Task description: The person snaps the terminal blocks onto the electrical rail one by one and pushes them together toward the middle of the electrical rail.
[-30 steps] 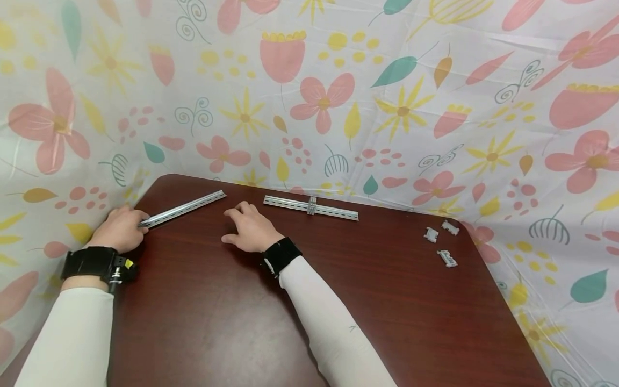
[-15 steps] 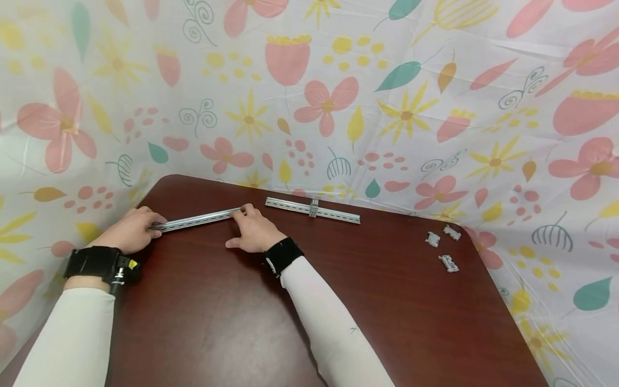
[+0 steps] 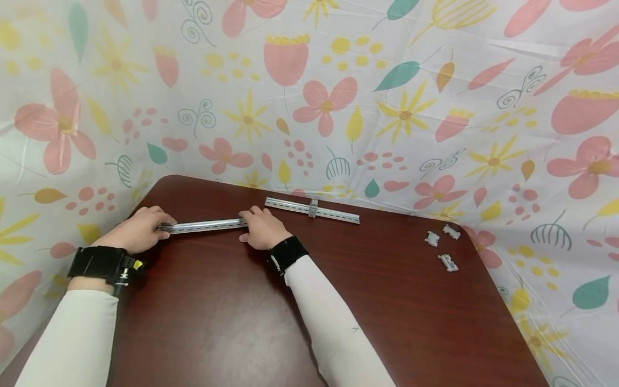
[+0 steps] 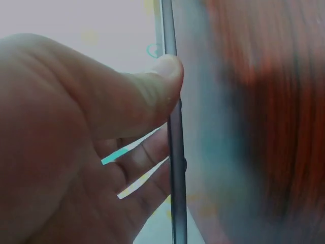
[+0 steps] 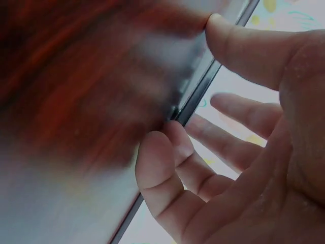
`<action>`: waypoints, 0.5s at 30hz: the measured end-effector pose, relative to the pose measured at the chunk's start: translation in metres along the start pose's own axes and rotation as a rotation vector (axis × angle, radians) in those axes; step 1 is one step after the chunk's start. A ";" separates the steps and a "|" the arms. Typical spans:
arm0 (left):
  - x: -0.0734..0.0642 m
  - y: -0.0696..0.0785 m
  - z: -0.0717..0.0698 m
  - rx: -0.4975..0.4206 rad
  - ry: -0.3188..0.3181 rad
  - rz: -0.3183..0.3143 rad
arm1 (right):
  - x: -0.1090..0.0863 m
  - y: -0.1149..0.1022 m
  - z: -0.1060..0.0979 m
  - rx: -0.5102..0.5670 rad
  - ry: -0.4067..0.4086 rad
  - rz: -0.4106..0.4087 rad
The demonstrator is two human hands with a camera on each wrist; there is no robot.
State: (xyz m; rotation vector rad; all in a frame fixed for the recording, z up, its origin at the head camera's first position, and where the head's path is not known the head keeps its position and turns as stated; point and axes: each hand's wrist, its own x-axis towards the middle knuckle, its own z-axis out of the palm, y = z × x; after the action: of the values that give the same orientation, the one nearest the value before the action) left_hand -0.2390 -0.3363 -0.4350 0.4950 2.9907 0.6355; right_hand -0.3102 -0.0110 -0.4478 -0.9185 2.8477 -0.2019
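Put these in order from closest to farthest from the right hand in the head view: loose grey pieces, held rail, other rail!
1. Held rail: touching the right hand, reaching left.
2. Other rail: a bit behind, to the right.
3. Loose pieces: far over right.
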 end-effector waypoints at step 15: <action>0.004 0.014 0.003 -0.020 -0.014 0.011 | -0.008 0.013 -0.005 0.015 -0.023 0.008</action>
State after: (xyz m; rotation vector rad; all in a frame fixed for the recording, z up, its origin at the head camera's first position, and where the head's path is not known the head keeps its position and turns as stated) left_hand -0.2384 -0.3217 -0.4315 0.5128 2.9670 0.6594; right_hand -0.3123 0.0041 -0.4441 -0.9008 2.8249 -0.2100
